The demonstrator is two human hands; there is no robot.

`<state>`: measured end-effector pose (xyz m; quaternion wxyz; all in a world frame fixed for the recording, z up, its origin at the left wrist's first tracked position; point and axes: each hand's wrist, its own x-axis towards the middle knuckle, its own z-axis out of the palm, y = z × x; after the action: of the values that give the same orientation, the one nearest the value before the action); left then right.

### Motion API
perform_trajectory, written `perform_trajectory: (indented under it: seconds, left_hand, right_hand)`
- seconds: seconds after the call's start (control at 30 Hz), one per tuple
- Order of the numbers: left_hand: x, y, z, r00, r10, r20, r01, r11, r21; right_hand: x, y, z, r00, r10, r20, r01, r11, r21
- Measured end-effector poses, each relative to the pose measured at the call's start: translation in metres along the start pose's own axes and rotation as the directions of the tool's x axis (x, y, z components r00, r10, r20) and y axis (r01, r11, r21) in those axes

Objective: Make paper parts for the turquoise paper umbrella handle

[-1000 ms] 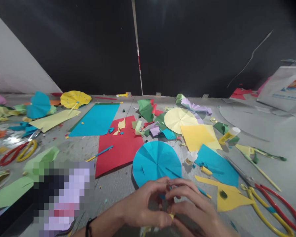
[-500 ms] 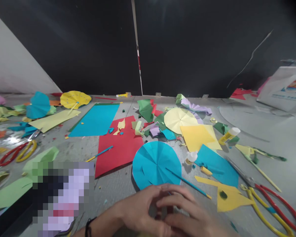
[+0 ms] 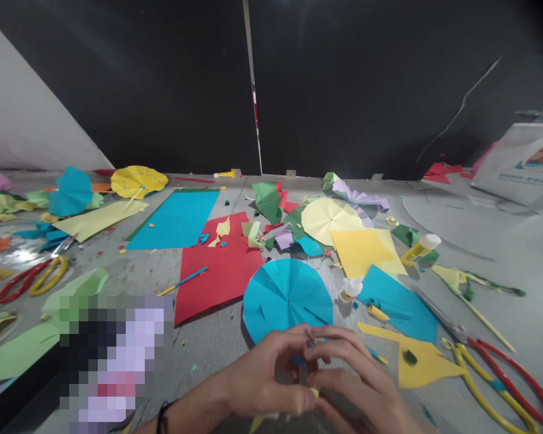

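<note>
My left hand and my right hand meet at the bottom middle, fingers curled and pinched together around a small yellow paper piece. A thin blue stick runs out from under my right fingers. Both hands sit just in front of a creased blue paper circle lying on the grey table. What else the fingers enclose is hidden.
Red paper sheet and blue sheet lie beyond. Yellow sheet, glue stick, pale yellow circle are right of centre. Red-and-yellow scissors lie at right, another pair at left. A blurred patch sits lower left.
Half a second ago my hands were lower and folded over each other, with the blue stick lying bare on the circle. Now they have risen again, fingertips pinched over the stick's near end.
</note>
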<state>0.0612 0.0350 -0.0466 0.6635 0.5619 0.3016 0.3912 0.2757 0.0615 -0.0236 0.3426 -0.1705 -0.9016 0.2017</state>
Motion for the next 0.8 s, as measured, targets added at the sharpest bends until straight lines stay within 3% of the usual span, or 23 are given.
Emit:
perform_trajectory:
  seconds: [0.2,0.4,0.63,0.7,0.8]
  left_hand:
    - [0.000,0.001,-0.008,0.998,0.005,0.060,-0.011,0.995,0.094]
    - [-0.004,0.004,-0.002,0.997,-0.073,-0.004,0.073,0.988,0.135]
    - [-0.003,0.007,0.000,0.987,-0.132,0.089,0.120,0.985,0.124]
    - [0.000,0.010,-0.002,0.988,-0.128,0.085,0.116,0.984,0.132]
    - [0.003,0.014,-0.006,0.990,-0.048,0.130,0.040,0.997,0.062]
  right_hand:
    - [0.000,-0.003,0.001,1.000,0.012,0.021,-0.013,0.999,0.038]
    - [0.007,-0.002,-0.003,0.982,-0.014,0.190,-0.006,0.994,0.105]
    - [0.013,-0.009,-0.009,0.947,0.025,0.320,-0.068,0.990,0.124]
    - [0.012,-0.009,-0.009,0.947,0.030,0.321,-0.070,0.991,0.115]
    - [0.008,-0.008,-0.007,0.974,0.034,0.226,-0.056,0.994,0.092]
